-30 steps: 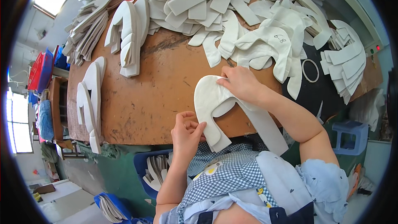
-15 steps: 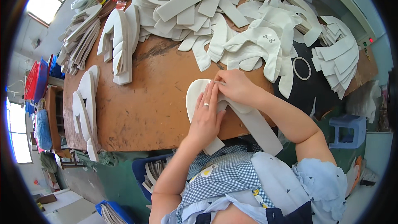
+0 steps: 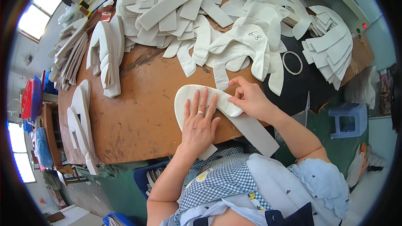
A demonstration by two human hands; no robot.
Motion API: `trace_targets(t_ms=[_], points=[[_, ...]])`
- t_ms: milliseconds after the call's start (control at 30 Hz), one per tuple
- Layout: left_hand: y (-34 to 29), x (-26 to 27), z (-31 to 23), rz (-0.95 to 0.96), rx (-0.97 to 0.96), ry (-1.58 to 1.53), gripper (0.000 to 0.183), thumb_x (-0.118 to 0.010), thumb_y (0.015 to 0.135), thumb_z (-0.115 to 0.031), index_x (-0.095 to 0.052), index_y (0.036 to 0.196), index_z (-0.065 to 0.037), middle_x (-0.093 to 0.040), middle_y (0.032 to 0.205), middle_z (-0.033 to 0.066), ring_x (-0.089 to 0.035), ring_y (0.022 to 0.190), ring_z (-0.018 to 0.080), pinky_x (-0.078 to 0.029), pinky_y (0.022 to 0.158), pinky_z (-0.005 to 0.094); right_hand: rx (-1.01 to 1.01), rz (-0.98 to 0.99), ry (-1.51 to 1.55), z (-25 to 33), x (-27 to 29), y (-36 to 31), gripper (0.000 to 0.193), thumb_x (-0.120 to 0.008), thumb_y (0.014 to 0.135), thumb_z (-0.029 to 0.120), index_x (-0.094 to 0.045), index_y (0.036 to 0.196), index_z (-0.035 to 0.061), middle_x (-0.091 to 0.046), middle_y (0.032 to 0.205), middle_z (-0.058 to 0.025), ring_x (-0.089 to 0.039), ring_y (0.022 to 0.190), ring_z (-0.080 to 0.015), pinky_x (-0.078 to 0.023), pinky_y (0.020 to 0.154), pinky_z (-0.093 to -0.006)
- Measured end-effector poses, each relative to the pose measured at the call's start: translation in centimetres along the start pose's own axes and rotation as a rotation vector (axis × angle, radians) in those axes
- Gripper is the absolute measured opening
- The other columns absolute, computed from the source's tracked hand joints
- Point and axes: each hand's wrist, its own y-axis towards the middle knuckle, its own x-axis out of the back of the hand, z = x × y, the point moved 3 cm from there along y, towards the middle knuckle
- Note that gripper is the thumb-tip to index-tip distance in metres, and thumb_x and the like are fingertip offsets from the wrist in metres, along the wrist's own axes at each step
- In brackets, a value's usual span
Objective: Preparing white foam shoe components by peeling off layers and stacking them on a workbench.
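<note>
A white U-shaped foam piece (image 3: 261, 138) lies at the table's front edge, one long leg reaching over it. On its curved end rests a thinner white padded fabric piece (image 3: 224, 101). My left hand (image 3: 197, 123) lies flat on the fabric with its fingers spread, a ring on one finger. At the fabric's right side, my right hand (image 3: 251, 100) has its fingers curled, thumb and fingertips at the edge of the padded piece. How much cloth is between those fingers is partly hidden.
A heap of white foam strips (image 3: 167, 14) covers the table's back. Limp white fabric pieces (image 3: 255, 37) lie right of it, beside a white ring (image 3: 292, 62) on a black surface. Stacked U-shapes (image 3: 81, 121) stand left. A blue stool (image 3: 348, 120) is on the floor at right.
My hands have come apart: the left has spread flat on the fabric, the right has moved right and down along it. The whole view has shifted slightly.
</note>
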Motion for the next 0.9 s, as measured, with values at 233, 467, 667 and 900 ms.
trace_targets(t_ms=[233, 467, 667, 900], points=[[-0.2, 0.1, -0.3, 0.000, 0.008, 0.080, 0.067, -0.061, 0.093, -0.028, -0.035, 0.155, -0.017, -0.025, 0.163, 0.0125, -0.020, 0.152, 0.0312, -0.012, 0.121, 0.0548, -0.136, 0.036, -0.224, 0.0, 1.3, -1.2, 0.043, -0.075, 0.086, 0.017, -0.053, 0.119, 0.0006, -0.061, 0.062, -0.0066, -0.064, 0.057, -0.0164, -0.049, 0.048, -0.0295], [-1.0, 0.2, 0.3, -0.011, -0.026, -0.107, 0.064, -0.057, 0.095, -0.023, -0.035, 0.152, -0.005, -0.028, 0.161, 0.0164, -0.022, 0.151, 0.0335, -0.014, 0.120, 0.0536, 0.431, -0.156, -0.722, 1.2, -0.9, -1.6, 0.049, -0.072, 0.086, 0.030, -0.056, 0.124, 0.0039, -0.065, 0.121, -0.0151, -0.063, 0.113, -0.0283, -0.052, 0.092, -0.0398], [-2.1, -0.3, 1.5, -0.156, 0.223, -0.010, 0.063, -0.051, 0.097, -0.015, -0.029, 0.152, 0.003, -0.029, 0.160, 0.0198, -0.021, 0.150, 0.0378, -0.015, 0.121, 0.0520, 0.807, -0.083, -0.866, -0.2, -6.4, 1.4, 0.065, -0.063, 0.092, 0.029, -0.040, 0.146, 0.0001, -0.035, 0.156, -0.0168, -0.032, 0.146, -0.0313, -0.029, 0.117, -0.0488], [-3.4, -0.3, 3.2, -0.472, 0.475, -0.222, 0.066, -0.072, 0.089, -0.019, -0.041, 0.142, 0.005, -0.037, 0.151, 0.0242, -0.019, 0.148, 0.0453, -0.023, 0.118, 0.0526, 0.766, -0.067, -0.858, 0.2, -7.0, 1.9, 0.059, -0.061, 0.093, 0.027, -0.045, 0.142, -0.0016, -0.037, 0.155, -0.0167, -0.038, 0.142, -0.0340, -0.034, 0.114, -0.0496]])
